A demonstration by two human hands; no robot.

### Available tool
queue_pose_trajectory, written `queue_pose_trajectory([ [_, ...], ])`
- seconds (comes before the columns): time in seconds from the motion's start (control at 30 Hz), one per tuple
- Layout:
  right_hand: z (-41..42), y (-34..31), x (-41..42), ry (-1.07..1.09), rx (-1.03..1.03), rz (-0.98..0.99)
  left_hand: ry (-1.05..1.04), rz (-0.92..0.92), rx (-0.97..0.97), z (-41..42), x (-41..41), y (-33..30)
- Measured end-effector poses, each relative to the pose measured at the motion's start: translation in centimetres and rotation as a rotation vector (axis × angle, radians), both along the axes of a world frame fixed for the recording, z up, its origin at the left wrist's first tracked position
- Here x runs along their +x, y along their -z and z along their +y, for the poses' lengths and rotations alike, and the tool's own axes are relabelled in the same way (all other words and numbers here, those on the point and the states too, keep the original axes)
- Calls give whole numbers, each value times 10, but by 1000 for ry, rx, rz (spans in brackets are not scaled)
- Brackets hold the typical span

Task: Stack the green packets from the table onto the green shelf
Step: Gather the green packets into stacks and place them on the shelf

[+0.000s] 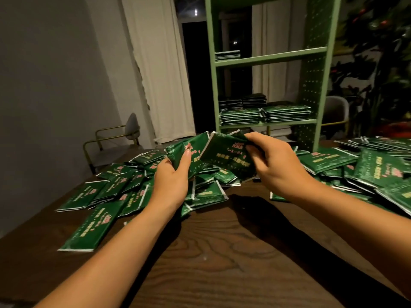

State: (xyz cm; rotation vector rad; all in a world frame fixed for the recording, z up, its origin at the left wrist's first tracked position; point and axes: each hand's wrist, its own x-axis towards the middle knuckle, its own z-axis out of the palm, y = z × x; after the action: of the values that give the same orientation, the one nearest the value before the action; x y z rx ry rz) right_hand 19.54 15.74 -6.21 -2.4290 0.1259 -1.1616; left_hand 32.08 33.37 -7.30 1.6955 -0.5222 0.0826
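Observation:
Many green packets (93, 192) lie scattered across the dark wooden table (222, 252). My left hand (172, 178) grips one green packet (195, 147) raised above the pile, thumb on its face. My right hand (273, 161) pinches a second green packet (224, 156) beside it, tilted toward me. Behind the table stands the green shelf (271, 56). Stacks of packets (264, 114) sit on its lower board, and a small stack (227, 55) rests on the board above.
More packets (373, 165) are heaped on the table's right side. A chair (124, 134) stands behind the table at the left, another chair (335, 112) beyond the shelf. White curtains (160, 70) hang at the back, plants (378, 63) at right.

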Motion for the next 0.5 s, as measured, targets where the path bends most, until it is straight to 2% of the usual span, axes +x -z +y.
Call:
queue_pose_trajectory([
  [0.13, -25, 7, -19, 17, 72, 72, 94, 50, -14, -38, -8, 6],
  [0.27, -41, 18, -28, 49, 66, 155, 313, 234, -57, -72, -22, 7],
  [0.4, -54, 25, -26, 146, 39, 138, 547, 355, -64, -89, -33, 10],
  [0.5, -60, 32, -25, 134, 99, 101, 568, 345, -30, -98, -31, 23],
])
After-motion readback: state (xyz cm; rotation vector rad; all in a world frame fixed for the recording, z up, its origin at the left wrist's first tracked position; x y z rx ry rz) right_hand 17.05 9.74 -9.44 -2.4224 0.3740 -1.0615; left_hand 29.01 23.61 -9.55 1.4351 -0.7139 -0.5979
